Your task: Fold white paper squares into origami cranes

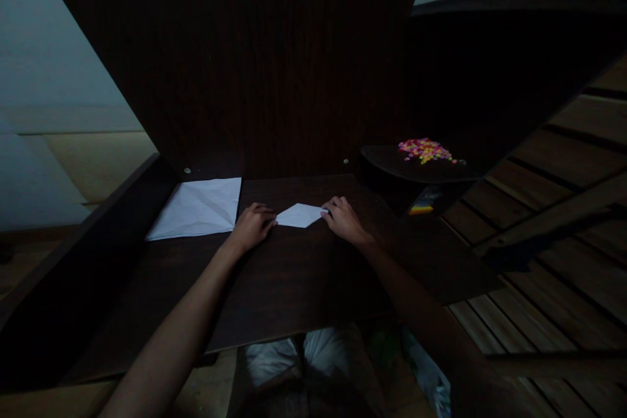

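Note:
A small folded piece of white paper (300, 215), shaped like a long diamond, lies flat on the dark wooden desk (294, 281). Its left tip is pinched under the fingers of my left hand (253, 225). At the opposite tip, the thumb and fingers of my right hand (343, 217) grip the paper. Left of my left hand rests a stack of white paper sheets (196, 209) with crease lines on the top sheet.
A rounded side shelf (386, 160) at the right bears a heap of small colourful pieces (426, 150). Under it sits a dark object with a yellow-orange edge (421, 210). A tall dark panel (294, 65) closes the back; a raised side board (88, 222) bounds the left.

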Demonstrator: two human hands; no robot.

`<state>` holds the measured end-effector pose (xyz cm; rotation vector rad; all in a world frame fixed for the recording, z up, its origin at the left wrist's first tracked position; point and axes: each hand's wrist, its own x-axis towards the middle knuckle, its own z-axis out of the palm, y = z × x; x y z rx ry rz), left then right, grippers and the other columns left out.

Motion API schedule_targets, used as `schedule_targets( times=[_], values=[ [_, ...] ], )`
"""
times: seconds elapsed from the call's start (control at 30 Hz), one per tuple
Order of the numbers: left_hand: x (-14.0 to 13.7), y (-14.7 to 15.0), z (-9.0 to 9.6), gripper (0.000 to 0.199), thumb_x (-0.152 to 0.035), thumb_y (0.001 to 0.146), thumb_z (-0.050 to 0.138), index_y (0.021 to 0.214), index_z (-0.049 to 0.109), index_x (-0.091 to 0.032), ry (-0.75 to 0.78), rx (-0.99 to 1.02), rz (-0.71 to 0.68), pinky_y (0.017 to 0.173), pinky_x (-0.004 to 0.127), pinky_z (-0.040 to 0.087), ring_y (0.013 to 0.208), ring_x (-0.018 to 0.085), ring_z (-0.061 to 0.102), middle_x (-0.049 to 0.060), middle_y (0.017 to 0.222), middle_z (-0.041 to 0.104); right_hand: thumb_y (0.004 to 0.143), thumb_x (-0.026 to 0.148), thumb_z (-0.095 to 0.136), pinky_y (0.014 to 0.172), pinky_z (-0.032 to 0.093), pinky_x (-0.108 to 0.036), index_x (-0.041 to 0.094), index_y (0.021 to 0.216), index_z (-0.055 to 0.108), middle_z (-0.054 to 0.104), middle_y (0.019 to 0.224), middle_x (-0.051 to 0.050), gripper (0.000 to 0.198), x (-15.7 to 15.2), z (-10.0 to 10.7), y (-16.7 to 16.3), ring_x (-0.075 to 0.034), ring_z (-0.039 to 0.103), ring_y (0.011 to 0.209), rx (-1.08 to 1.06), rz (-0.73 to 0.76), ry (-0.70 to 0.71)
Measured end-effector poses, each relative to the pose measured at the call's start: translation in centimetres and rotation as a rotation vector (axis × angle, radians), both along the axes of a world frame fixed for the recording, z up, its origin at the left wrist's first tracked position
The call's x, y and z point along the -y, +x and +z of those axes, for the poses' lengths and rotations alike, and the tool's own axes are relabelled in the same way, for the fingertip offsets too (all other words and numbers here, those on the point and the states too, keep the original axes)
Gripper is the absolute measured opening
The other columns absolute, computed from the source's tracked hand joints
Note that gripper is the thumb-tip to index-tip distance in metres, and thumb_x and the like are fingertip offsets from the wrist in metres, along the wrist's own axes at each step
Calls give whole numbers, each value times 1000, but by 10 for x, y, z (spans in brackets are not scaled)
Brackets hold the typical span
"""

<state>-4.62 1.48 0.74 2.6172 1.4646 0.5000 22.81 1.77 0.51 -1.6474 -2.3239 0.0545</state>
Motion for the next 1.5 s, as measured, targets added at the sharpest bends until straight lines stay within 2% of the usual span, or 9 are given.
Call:
schedule_targets(
  times=[0.2, 0.4, 0.6, 0.8, 1.03, 1.17, 1.27, 1.4, 1.5],
  values=[
    [-1, -4, 0, 32, -35, 85, 47, 90, 76, -22, 25, 43, 148, 92, 46, 46, 105, 30, 54, 8, 106, 69, 90, 33, 51, 90, 42, -37, 18, 101, 68, 62, 102, -11, 25, -2, -3, 1, -26, 49, 100, -50, 27, 13],
    [3, -1, 4, 35, -35, 85, 45, 83, 77, -21, 58, -19, 189, 90, 46, 48, 103, 32, 53, 9, 104, 70, 91, 37, 50, 89, 42, -39, 19, 101, 70, 64, 103, -12, 29, 0, -1, 0, -27, 50, 102, -16, -18, 7],
    [6, 3, 4, 36, -38, 84, 45, 82, 77, -21, 52, -39, 211, 88, 48, 47, 102, 34, 54, 10, 102, 70, 89, 38, 54, 90, 42, -40, 20, 99, 71, 65, 102, -11, 27, 0, 0, -2, -27, 51, 103, -6, -61, 6],
    [3, 2, 0, 29, -35, 83, 49, 91, 73, -20, 21, 99, 273, 92, 44, 46, 101, 30, 58, 9, 101, 70, 87, 35, 57, 86, 44, -36, 20, 99, 72, 65, 99, -10, 25, -5, -2, 4, -26, 52, 100, -50, -42, -9],
    [-4, 0, -3, 18, -28, 79, 55, 79, 70, -18, -52, 280, 256, 94, 42, 44, 98, 27, 61, 9, 100, 70, 76, 25, 68, 81, 45, -33, 18, 82, 71, 67, 87, -6, 10, -13, -5, 8, -19, 58, 84, -319, -17, -18],
    [-8, -7, -1, 15, -33, 74, 62, 75, 68, -19, -196, 469, 285, 86, 38, 47, 87, 24, 63, 6, 89, 71, 71, 28, 69, 69, 47, -30, 16, 76, 67, 67, 77, -3, 14, -17, -4, 13, -17, 60, 73, -630, 72, -195],
    [-10, -11, 0, 21, -38, 70, 66, 76, 66, -18, -328, 636, 277, 78, 34, 49, 79, 20, 63, 5, 81, 70, 66, 29, 71, 68, 48, -28, 15, 75, 64, 67, 76, -2, 18, -20, -4, 16, -15, 61, 72, -844, 98, -282],
    [-10, -10, 1, 29, -40, 64, 73, 76, 63, -16, -482, 913, 264, 73, 32, 50, 71, 18, 63, 4, 73, 69, 62, 26, 73, 63, 49, -25, 16, 77, 62, 66, 72, 0, 21, -21, -3, 16, -13, 61, 65, -1049, 86, -392],
    [-9, -6, -1, 35, -41, 60, 77, 78, 62, -15, -510, 1104, 250, 72, 31, 50, 70, 17, 64, 5, 73, 69, 62, 26, 75, 54, 48, -23, 15, 77, 63, 66, 66, 0, 22, -19, -1, 14, -12, 61, 58, -1156, 43, -483]
  ],
)
